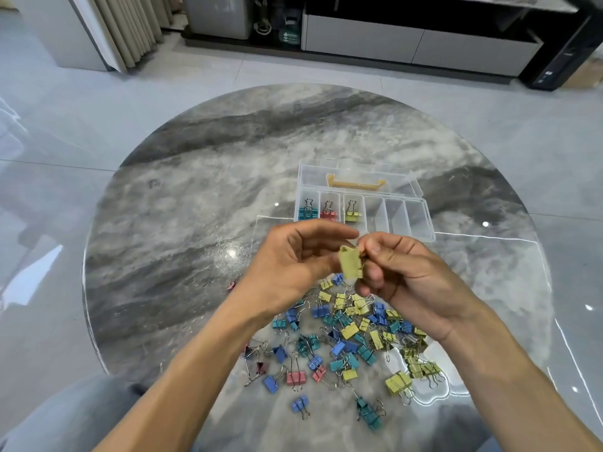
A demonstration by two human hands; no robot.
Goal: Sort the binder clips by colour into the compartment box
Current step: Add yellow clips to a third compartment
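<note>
Risk was judged in the handover: a yellow binder clip (350,263) was pinched by the right hand (401,275) above the pile (352,334), while the left hand (293,265), half curled, touched it. Slipping fingers could drop it short of the compartment box (421,220).

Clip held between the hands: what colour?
Yellow. The clip shows best in the head view, pinched by the right hand.

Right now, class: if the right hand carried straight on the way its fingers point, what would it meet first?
The right hand points left, pinching a yellow binder clip. Going straight on, it would likely meet the left hand first, just beyond the clip. Depth is unclear, so the gap between them can't be judged.
</note>
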